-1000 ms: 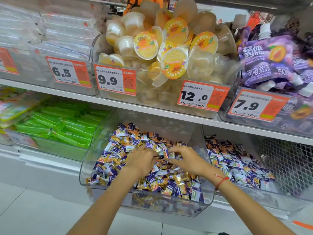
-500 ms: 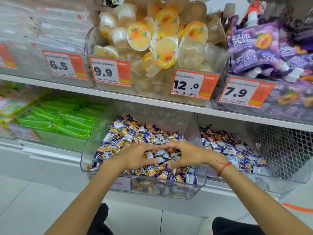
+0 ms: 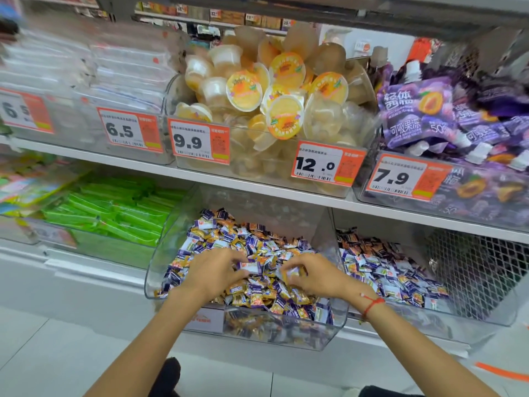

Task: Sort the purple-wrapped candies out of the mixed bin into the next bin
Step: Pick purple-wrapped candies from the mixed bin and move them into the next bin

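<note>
The purple candies (image 3: 252,287) are light, crinkly and slick in their wrappers, so pinch each by the twisted end or across its flat body rather than scooping. They lie mixed with gold ones in the clear middle bin (image 3: 160,270), right under and between your hands. Your left hand (image 3: 213,272) has its fingers curled onto a white-and-purple piece; your right hand (image 3: 316,275) pinches a pale wrapper. The next bin (image 3: 486,319) waits just to your right.
</note>
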